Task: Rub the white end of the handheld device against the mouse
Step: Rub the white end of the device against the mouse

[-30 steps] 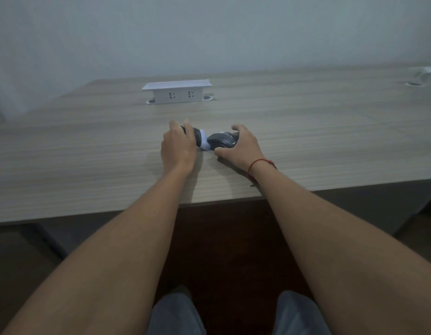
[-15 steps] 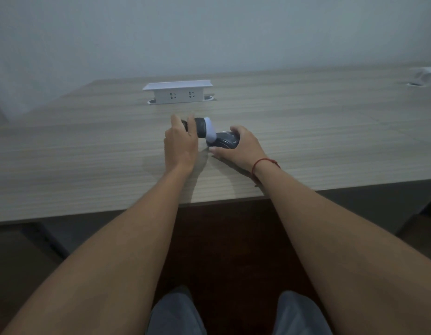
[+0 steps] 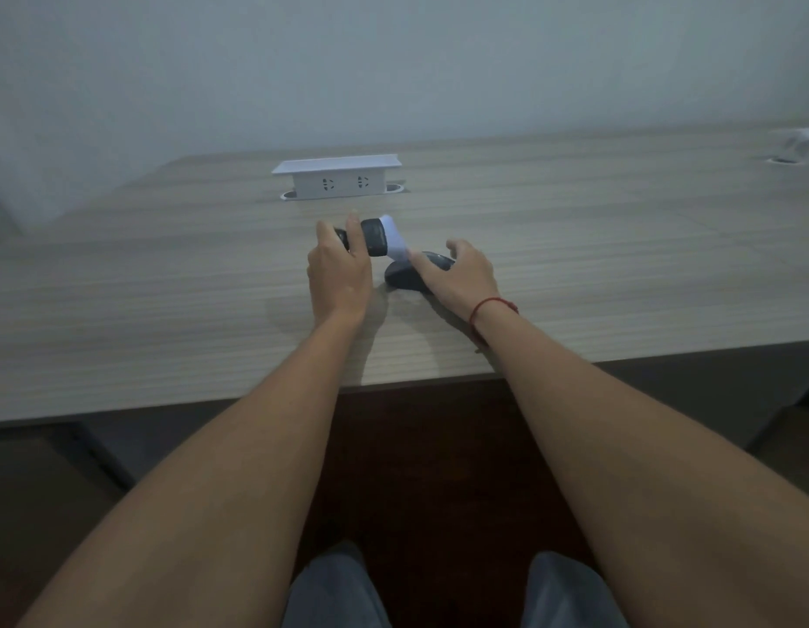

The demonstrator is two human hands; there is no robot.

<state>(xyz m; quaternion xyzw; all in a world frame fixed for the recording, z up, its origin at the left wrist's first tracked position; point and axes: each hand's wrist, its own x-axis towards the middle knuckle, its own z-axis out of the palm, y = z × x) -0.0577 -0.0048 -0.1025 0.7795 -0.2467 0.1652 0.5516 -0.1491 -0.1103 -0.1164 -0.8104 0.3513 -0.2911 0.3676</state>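
A dark computer mouse [image 3: 405,277] lies on the wooden desk [image 3: 167,283], near its front edge. My left hand [image 3: 339,274] grips a dark handheld device [image 3: 375,237] whose white end [image 3: 396,247] points right and down, touching the top left of the mouse. My right hand [image 3: 457,271] rests over the mouse's right side, thumb on top near the white end and fingers curled around it. A red string sits on that wrist.
A white pop-up socket box [image 3: 337,179] stands on the desk behind the hands. Another white fitting [image 3: 801,145] sits at the far right edge. A pale wall rises behind the desk. My knees show below the front edge.
The device has lifted and tilted, its white end sliding from the mouse's left side up onto its top. My right hand shifted slightly right, uncovering more of the mouse.
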